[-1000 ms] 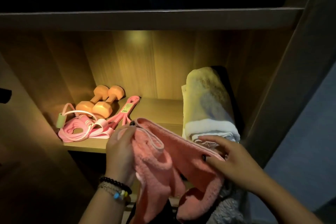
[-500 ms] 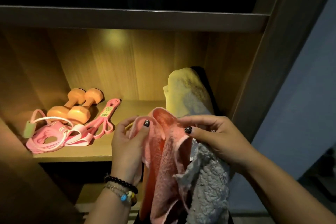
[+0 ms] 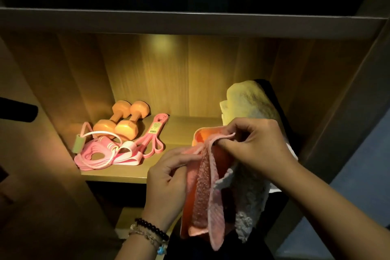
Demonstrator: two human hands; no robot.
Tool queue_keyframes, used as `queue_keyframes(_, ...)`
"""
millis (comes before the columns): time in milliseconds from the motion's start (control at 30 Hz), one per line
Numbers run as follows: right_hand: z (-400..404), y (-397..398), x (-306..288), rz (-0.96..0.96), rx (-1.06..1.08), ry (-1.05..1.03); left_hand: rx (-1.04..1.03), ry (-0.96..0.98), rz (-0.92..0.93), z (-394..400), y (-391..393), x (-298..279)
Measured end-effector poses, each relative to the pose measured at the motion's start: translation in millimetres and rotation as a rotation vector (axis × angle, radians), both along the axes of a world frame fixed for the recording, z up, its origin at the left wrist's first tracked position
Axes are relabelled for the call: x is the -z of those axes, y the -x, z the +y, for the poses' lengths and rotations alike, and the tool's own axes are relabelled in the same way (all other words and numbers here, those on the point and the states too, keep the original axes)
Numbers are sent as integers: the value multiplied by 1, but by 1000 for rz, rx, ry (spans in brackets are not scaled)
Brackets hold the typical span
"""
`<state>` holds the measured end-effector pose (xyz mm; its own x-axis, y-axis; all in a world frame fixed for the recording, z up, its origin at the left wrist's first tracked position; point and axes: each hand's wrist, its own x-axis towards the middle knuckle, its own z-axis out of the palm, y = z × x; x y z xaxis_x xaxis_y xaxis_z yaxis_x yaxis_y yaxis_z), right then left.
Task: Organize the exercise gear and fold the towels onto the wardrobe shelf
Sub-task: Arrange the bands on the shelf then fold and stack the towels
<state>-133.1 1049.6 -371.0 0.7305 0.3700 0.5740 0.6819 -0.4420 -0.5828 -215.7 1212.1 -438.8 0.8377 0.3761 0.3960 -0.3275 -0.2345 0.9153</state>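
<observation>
A pink towel hangs in front of the wardrobe shelf, folded lengthwise. My left hand pinches its upper left edge. My right hand pinches the upper right edge, higher and closer to the shelf. A grey-white towel hangs behind the pink one, under my right hand. A folded pale towel lies on the shelf's right side. On the left of the shelf sit two orange dumbbells, a pink resistance band and a pink pull-rope exerciser.
The lit compartment has wooden side walls and a board overhead. A lower shelf shows beneath, in shadow. A dark object juts in from the left edge. The wardrobe's right post stands close to my right arm.
The pink towel went from spread across both hands to gathered and hanging lengthwise. Both hands now pinch its top edge, and my right hand has risen towards the folded pale towel.
</observation>
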Motion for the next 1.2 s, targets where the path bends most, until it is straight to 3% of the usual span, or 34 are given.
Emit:
queue_keyframes(100, 11, -5, -3, -54, 50, 19, 65, 4, -5, 2, 8, 5)
queue_keyframes(167, 14, -8, -5, -75, 106, -12, 64, -111, 17, 1, 11, 12)
queue_keyframes(300, 4, -14, -11, -76, 173, -55, -86, -224, 90, -11, 8, 18)
queue_keyframes(367, -10, -15, -12, -60, 207, -26, -140, -147, 108, -14, 5, 22)
queue_keyframes(533, -65, -18, -6, 139, 314, 192, -19, 163, 283, -21, -1, 15)
queue_keyframes(633, -88, -15, 5, 94, 393, 403, 36, 248, 272, -29, -2, 4)
queue_keyframes(700, -91, -3, 9, 17, 344, 455, 108, 268, 251, -36, 0, -4)
queue_keyframes(800, -87, 15, 10, -18, 113, 312, 227, 323, 255, -47, 6, -13)
queue_keyframes(933, -80, 37, 19, 102, -153, 159, 312, 499, 278, -60, 25, -6)
queue_keyframes(1067, -74, 59, 48, 209, -277, 91, 246, 710, 283, -66, 42, 17)
queue_keyframes(1200, -62, 77, 83, 235, -260, 83, 125, 775, 276, -72, 53, 36)
